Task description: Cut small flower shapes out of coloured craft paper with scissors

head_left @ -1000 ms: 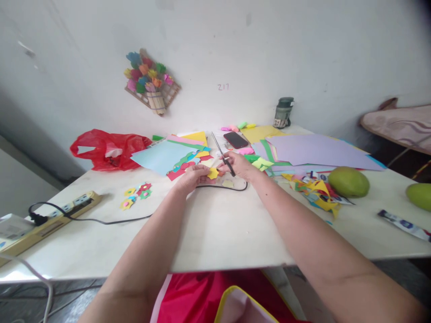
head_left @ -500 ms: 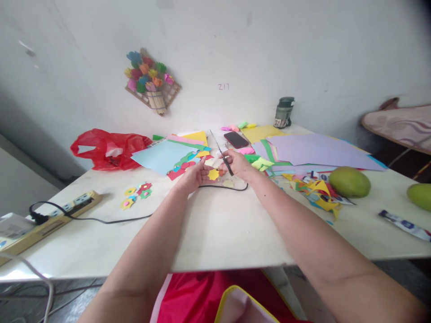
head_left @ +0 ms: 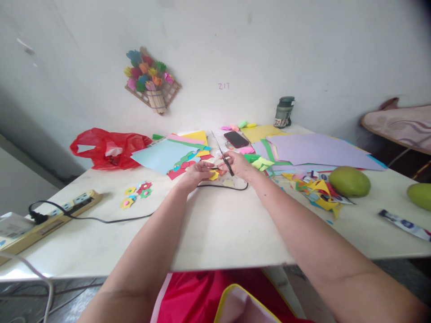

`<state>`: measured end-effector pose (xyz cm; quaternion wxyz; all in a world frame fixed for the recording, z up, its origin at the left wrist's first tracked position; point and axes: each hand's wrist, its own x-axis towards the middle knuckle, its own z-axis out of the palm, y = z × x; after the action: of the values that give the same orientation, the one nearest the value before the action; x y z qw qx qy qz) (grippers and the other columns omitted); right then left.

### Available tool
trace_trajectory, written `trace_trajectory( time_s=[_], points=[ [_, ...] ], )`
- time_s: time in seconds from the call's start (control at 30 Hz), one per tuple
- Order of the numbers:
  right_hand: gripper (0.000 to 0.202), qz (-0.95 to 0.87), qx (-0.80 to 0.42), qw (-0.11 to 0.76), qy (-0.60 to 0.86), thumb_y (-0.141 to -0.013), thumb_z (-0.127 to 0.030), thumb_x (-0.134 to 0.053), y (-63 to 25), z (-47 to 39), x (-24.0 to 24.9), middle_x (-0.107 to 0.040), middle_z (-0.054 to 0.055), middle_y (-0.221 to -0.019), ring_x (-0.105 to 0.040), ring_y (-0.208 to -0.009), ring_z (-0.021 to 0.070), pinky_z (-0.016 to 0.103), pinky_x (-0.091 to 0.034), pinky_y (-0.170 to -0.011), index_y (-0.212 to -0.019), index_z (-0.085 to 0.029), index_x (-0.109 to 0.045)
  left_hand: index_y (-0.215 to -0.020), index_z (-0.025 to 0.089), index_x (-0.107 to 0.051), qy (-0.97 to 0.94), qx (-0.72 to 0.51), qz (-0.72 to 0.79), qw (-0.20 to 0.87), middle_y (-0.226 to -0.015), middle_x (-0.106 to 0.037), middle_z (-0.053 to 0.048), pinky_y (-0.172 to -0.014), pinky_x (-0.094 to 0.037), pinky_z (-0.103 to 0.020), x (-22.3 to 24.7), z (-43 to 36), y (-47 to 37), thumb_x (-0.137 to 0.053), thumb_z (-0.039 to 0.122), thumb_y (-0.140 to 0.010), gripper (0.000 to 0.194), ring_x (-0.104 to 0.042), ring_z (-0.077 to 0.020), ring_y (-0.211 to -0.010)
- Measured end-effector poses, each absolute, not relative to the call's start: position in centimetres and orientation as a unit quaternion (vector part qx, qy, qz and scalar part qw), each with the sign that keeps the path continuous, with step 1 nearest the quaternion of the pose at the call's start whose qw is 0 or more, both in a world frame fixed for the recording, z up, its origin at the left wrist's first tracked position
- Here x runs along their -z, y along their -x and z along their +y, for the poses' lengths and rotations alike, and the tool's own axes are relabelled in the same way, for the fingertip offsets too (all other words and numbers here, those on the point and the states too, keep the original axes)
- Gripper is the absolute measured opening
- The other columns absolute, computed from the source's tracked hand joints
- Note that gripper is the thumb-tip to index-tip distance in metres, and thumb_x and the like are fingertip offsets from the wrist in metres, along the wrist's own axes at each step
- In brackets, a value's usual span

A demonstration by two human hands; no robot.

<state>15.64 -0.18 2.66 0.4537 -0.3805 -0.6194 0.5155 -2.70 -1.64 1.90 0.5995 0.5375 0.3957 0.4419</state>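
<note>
My left hand [head_left: 197, 175] is closed, its thumb and fingers pinching a small yellow paper flower [head_left: 213, 175] above the table. Facing it, my right hand [head_left: 238, 164] grips a long thin tool [head_left: 228, 167] with a dark lower end and a slim greyish shaft slanting up and left. Whether it is scissors or something else I cannot tell. A small orange bit [head_left: 221, 172] shows between the hands, half hidden by fingers. Just below them a black cord [head_left: 225, 187] loops across the table. Cut red, green and blue paper pieces [head_left: 184, 165] lie beyond my left hand.
Finished-looking paper flowers [head_left: 145, 193] and a power strip [head_left: 72, 208] are on the left. Behind are a red plastic bag [head_left: 131, 150], a phone [head_left: 236, 139] and a bottle [head_left: 283, 112]. Paper sheets [head_left: 313, 150], scraps [head_left: 321, 193], green mangoes [head_left: 350, 181] and a tube [head_left: 406, 225] occupy the right.
My left hand has turned from an open palm beneath the yellow flower to a pinch on it. My right hand and the long tool have hardly moved.
</note>
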Motion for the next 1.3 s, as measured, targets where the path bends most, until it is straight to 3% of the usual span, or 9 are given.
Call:
trace_trajectory(
  time_s=[0.4,0.67,0.97,1.2,1.3],
  points=[
    [0.033,-0.649,-0.476,0.445,0.394,-0.055,-0.006,-0.063,-15.4,-0.8,-2.9,-0.058,-0.007,-0.054,-0.058,-0.053,0.0131,0.024,-0.047,-0.053,-0.084,-0.019,-0.054,-0.096,0.013,-0.056,-0.564,-0.439,0.379,0.588,-0.066,-0.065,0.001,-0.067,-0.048,-0.027,-1.4,-1.3,2.8,-0.084,0.018,-0.051,0.053,-0.064,-0.0126,-0.063],
    [0.033,-0.643,-0.454,0.465,0.406,-0.054,-0.005,-0.062,-15.3,-0.7,-3.1,-0.057,-0.006,-0.054,-0.053,-0.049,0.0114,0.022,-0.041,-0.046,-0.083,-0.018,-0.055,-0.096,0.013,-0.059,-0.528,-0.476,0.411,0.571,-0.076,-0.067,-0.003,-0.069,-0.052,-0.028,-1.4,-1.2,2.9,-0.083,0.017,-0.053,0.05,-0.065,-0.0134,-0.068],
    [0.03,-0.652,-0.474,0.42,0.417,-0.054,-0.007,-0.067,-16.0,0.6,-2.1,-0.059,-0.005,-0.056,-0.052,-0.045,0.0098,0.021,-0.042,-0.043,-0.08,-0.018,-0.057,-0.086,0.013,-0.059,-0.52,-0.492,0.418,0.559,-0.068,-0.064,0.0,-0.066,-0.051,-0.025,-1.4,-0.9,3.0,-0.083,0.016,-0.051,0.043,-0.063,-0.0115,-0.064],
    [0.032,-0.669,-0.431,0.436,0.421,-0.052,-0.019,-0.074,-16.2,0.9,-1.9,-0.056,-0.007,-0.055,-0.044,-0.043,0.0068,0.019,-0.034,-0.04,-0.08,-0.017,-0.059,-0.102,0.013,-0.059,-0.56,-0.459,0.415,0.55,-0.066,-0.063,0.002,-0.068,-0.05,-0.027,-1.3,-1.0,3.1,-0.083,0.018,-0.052,0.055,-0.063,-0.0118,-0.064],
    [0.037,-0.661,-0.447,0.447,0.406,-0.051,-0.021,-0.076,-15.9,0.3,-2.3,-0.058,-0.006,-0.058,-0.049,-0.048,0.0089,0.02,-0.039,-0.044,-0.083,-0.018,-0.058,-0.102,0.013,-0.059,-0.568,-0.447,0.396,0.566,-0.067,-0.063,0.001,-0.069,-0.05,-0.028,-1.3,-1.1,2.9,-0.084,0.018,-0.05,0.057,-0.063,-0.0123,-0.065]
  ],
)
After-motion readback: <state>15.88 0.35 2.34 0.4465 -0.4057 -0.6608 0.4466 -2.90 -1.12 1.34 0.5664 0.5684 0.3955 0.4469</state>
